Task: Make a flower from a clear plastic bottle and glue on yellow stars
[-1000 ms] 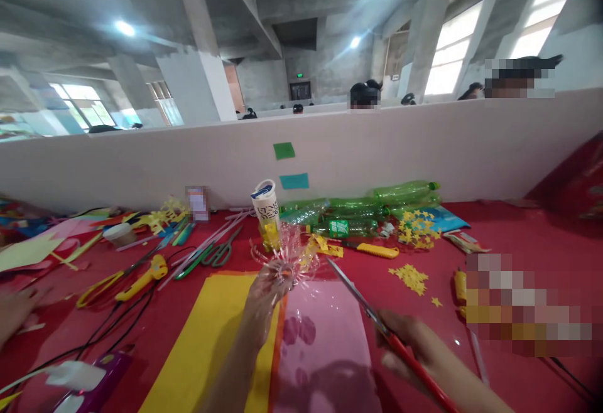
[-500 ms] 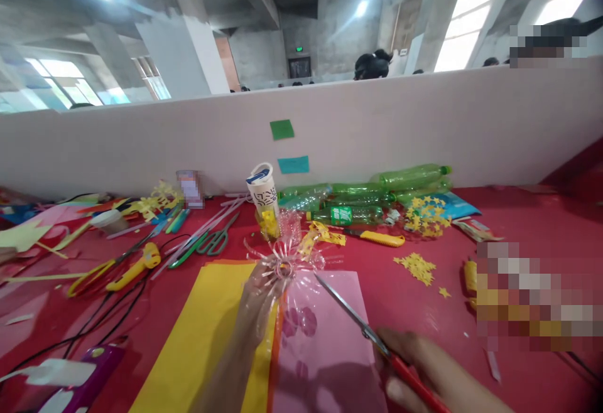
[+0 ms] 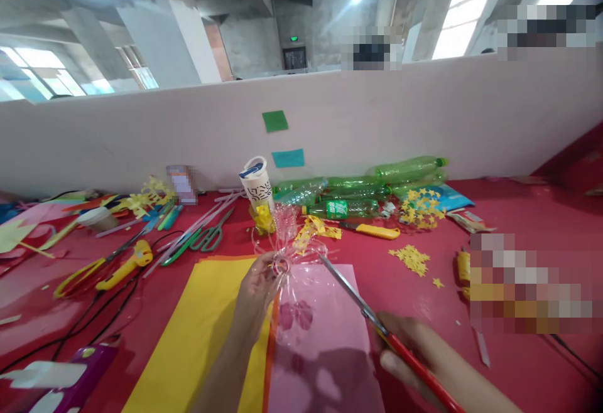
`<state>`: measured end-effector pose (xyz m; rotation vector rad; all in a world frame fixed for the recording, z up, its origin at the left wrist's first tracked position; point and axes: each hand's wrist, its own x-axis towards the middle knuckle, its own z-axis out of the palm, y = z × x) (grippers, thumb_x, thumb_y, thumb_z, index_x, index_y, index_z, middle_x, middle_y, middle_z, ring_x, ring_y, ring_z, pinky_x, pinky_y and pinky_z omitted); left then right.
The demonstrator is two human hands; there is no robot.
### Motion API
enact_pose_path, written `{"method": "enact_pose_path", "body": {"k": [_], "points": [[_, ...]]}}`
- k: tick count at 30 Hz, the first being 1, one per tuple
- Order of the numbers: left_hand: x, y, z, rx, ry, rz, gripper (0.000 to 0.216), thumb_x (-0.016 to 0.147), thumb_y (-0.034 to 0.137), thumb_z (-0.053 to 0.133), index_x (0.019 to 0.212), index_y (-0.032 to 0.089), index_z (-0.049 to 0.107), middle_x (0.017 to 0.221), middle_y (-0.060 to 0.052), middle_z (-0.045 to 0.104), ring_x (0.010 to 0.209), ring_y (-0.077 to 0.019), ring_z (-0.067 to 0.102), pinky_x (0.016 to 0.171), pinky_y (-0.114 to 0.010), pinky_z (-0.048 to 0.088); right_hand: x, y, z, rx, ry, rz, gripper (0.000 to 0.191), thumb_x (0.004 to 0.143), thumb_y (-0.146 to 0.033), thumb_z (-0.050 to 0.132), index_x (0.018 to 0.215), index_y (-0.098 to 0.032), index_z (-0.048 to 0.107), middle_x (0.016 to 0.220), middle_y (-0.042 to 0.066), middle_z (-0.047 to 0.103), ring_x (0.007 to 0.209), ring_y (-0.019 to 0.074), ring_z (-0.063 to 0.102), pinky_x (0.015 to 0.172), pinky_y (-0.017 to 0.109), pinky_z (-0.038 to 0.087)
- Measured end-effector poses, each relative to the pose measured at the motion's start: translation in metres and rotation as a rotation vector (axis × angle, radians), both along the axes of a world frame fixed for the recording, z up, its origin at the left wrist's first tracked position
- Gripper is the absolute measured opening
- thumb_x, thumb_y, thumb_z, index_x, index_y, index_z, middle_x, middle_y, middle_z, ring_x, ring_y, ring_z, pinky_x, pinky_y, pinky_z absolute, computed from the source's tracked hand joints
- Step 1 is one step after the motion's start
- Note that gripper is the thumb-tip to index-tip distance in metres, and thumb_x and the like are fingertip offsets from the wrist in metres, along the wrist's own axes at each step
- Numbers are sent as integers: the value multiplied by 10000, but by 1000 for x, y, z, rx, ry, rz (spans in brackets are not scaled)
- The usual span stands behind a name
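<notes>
My left hand [image 3: 258, 284] is closed on a clear plastic bottle top [image 3: 281, 266], its lower part cut into thin strips that fan out around the neck. In my right hand [image 3: 409, 344] are red-handled scissors [image 3: 358, 300], their blades together and pointing up and left toward the strips. The blade tips are close to the right-hand strips; whether they touch cannot be made out. Beneath both hands lie a yellow sheet [image 3: 188, 331] and a pink sheet [image 3: 330, 344] with darker round marks.
Green plastic bottles [image 3: 348, 190] lie along the white partition [image 3: 141, 137], beside a patterned cup [image 3: 257, 186]. Yellow paper stars [image 3: 409, 259] and a yellow utility knife [image 3: 377, 231] are to the right. Green scissors [image 3: 210, 237], a yellow glue gun [image 3: 125, 267] and a purple power strip [image 3: 87, 363] are left.
The bottle top has turned slightly in my left hand, and its strips spread differently. The scissors stay nearly where they were. The whole view has shifted a little.
</notes>
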<state>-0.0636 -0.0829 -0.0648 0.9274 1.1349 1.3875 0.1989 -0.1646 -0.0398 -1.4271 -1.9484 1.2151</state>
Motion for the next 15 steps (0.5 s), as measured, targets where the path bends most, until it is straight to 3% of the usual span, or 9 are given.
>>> {"method": "enact_pose_path", "body": {"k": [6, 15], "points": [[1, -1, 3, -5, -70, -5, 354, 583, 207, 781, 910, 194, 646, 912, -31, 673, 848, -168, 612, 790, -260, 462, 5, 3, -1, -61, 21, 23, 362, 868, -529, 459, 748, -187, 453, 714, -2, 540, 649, 141, 479, 569, 228, 378], [0, -3, 3, -70, -143, -96, 346, 611, 230, 770, 941, 172, 684, 850, -37, 669, 678, -126, 584, 658, -245, 463, 5, 2, 3, -31, 17, -1, 357, 841, -532, 497, 728, -194, 480, 690, 4, 524, 643, 149, 444, 524, 230, 332]]}}
